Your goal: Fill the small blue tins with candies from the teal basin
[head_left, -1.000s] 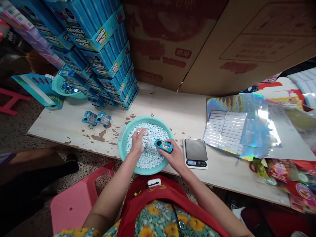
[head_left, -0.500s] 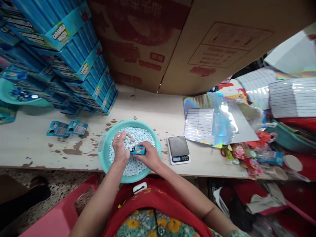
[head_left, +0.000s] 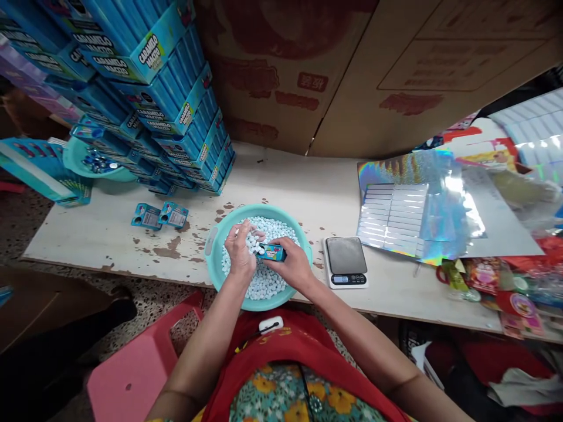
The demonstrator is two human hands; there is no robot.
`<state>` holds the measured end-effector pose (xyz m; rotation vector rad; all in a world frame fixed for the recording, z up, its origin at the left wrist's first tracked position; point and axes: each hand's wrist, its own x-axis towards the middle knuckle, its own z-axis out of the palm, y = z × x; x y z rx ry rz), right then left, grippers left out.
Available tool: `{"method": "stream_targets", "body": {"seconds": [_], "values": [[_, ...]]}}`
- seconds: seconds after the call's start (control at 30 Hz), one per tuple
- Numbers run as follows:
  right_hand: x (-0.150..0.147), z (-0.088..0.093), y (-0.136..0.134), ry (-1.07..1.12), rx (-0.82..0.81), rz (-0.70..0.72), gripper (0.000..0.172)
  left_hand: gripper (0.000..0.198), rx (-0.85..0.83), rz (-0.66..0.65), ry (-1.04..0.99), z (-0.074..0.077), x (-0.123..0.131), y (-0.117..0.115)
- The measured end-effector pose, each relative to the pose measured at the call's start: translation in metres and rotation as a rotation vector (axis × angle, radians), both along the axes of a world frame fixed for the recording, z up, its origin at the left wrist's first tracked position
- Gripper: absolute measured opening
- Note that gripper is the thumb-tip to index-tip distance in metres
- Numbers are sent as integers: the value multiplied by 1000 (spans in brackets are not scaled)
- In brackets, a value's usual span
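My left hand (head_left: 240,255) is cupped around a small heap of white candies (head_left: 253,242) above a turquoise basin (head_left: 212,264). Many more loose pale candies (head_left: 267,286) fill the basin. In my right hand (head_left: 294,264) is a small blue candy box (head_left: 271,252), gripped on its side and tilted with its end against the left palm. Candies lie at the box's mouth; how full it is inside, I cannot tell. Just right of the basin sits a white kitchen scale (head_left: 346,262) with a grey plate.
Tall stacks of blue candy cartons (head_left: 176,111) rise at the left. Two small blue boxes (head_left: 160,215) lie in front of them. A large cardboard box (head_left: 290,76) stands behind. Shiny sticker sheets (head_left: 396,217) and packets cover the right side. A pink stool (head_left: 132,375) is at lower left.
The view has shifted left, so everything appears further right. My hands stay together over the basin, the blue box still against the left palm.
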<state>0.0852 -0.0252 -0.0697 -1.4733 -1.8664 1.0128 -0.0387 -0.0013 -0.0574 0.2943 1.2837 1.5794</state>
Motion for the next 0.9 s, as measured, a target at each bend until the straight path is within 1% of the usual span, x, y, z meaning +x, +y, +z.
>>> {"method": "stream_targets", "body": {"seconds": [0.27, 0.47, 0.67, 0.8, 0.9], "values": [[-6, -5, -1, 37, -4, -21, 31, 27, 21, -10, 57, 4, -4, -1], [-10, -4, 0, 72, 2, -30, 30, 29, 57, -27, 122, 8, -7, 2], [-13, -4, 3, 93, -6, -47, 30, 33, 80, -20, 150, 7, -7, 3], [-15, -5, 4, 89, -30, -55, 29, 34, 82, -56, 154, 6, -8, 3], [-15, -5, 4, 108, -32, -59, 30, 32, 94, -66, 131, 5, -10, 3]]}}
